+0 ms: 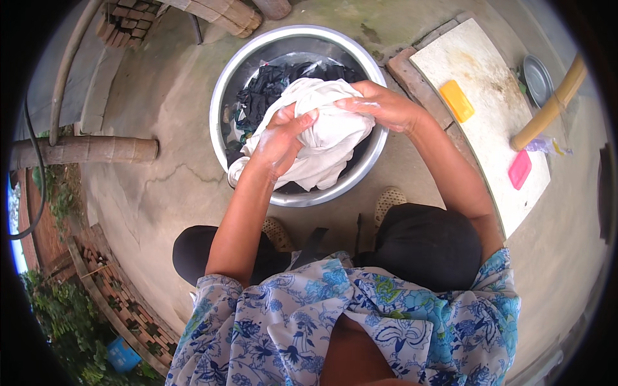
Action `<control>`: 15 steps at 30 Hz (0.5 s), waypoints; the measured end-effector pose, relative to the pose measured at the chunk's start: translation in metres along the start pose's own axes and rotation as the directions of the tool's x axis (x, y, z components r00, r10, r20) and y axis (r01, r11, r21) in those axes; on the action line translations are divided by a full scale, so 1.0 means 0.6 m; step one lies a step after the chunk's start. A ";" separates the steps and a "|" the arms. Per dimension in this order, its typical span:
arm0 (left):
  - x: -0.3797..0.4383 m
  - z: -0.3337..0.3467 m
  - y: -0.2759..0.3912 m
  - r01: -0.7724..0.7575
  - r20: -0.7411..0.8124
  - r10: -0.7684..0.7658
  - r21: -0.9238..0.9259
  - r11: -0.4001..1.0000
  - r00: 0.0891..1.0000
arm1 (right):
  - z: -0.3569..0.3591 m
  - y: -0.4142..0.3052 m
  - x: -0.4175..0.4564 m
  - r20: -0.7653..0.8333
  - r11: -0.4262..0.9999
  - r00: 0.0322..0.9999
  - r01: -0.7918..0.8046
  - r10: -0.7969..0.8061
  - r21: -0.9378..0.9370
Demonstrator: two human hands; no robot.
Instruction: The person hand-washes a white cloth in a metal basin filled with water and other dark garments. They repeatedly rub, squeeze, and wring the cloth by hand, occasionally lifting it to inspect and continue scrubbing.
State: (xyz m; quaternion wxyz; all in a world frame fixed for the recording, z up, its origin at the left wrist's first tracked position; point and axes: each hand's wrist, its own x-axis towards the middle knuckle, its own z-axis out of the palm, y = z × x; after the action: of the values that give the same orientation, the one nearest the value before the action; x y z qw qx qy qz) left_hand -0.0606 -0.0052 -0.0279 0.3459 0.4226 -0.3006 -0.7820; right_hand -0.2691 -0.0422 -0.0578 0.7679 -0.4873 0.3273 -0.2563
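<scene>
A white cloth garment [333, 130] is bunched up between my two hands over a round metal basin [223, 72]. My left hand [282, 140] grips its left side, thumb on top, with white suds on the skin. On the upper right of the cloth, my right hand [381, 106] pinches a fold between thumb and fingers, also with suds on it. Part of the garment hangs over the basin's lower left rim. Dark wet clothes [260, 91] lie in the basin behind and beneath it. The fingertips under the cloth are hidden.
To the right, a pale board [483, 82] bears a yellow bar [456, 101], a pink soap-like bar [520, 170] and a plastic wrapper [543, 144]. A bamboo pole [550, 103] slants over it. A metal lid or dish [537, 79] stands beyond. A log [111, 149] juts in from the left.
</scene>
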 end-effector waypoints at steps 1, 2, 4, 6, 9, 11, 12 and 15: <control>0.001 0.006 -0.005 0.019 -0.029 -0.020 -0.037 0.999 0.999 | -0.007 0.002 -0.004 -0.059 0.993 0.998 0.000 -0.007 -0.117; 0.003 0.009 -0.008 0.037 -0.058 -0.041 -0.075 0.997 0.997 | -0.016 0.005 -0.010 -0.116 0.973 0.993 -0.008 -0.020 -0.231; 0.009 -0.014 -0.027 0.064 -0.224 -0.087 -0.108 0.992 0.971 | -0.058 0.012 -0.034 -0.284 0.896 0.946 0.011 -0.152 -0.443; 0.013 -0.018 -0.031 0.065 -0.261 -0.105 -0.158 0.985 0.960 | -0.114 0.019 -0.091 -0.612 0.592 0.705 -0.335 -0.358 -0.733; 0.012 -0.012 -0.015 0.039 -0.190 -0.084 -0.231 0.972 0.978 | -0.216 0.093 -0.178 -0.777 0.287 0.453 -0.749 -0.437 -0.598; 0.017 -0.018 -0.018 0.057 -0.171 -0.108 -0.279 0.959 0.979 | -0.255 0.149 -0.215 -0.817 0.212 0.422 -0.823 -0.393 -0.527; 0.017 -0.022 -0.019 0.057 -0.176 -0.111 -0.283 0.957 0.978 | -0.255 0.162 -0.218 -0.843 0.201 0.416 -0.844 -0.342 -0.498; 0.015 -0.027 -0.019 0.053 -0.185 -0.111 -0.293 0.955 0.976 | -0.258 0.183 -0.220 -0.845 0.178 0.412 -0.855 -0.340 -0.488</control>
State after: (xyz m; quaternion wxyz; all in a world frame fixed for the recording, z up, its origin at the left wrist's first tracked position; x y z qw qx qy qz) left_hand -0.0537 -0.0086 -0.0483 0.3989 0.4565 -0.1302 -0.7845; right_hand -0.4638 0.0049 -0.1729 0.0504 -0.5490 0.8339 -0.0261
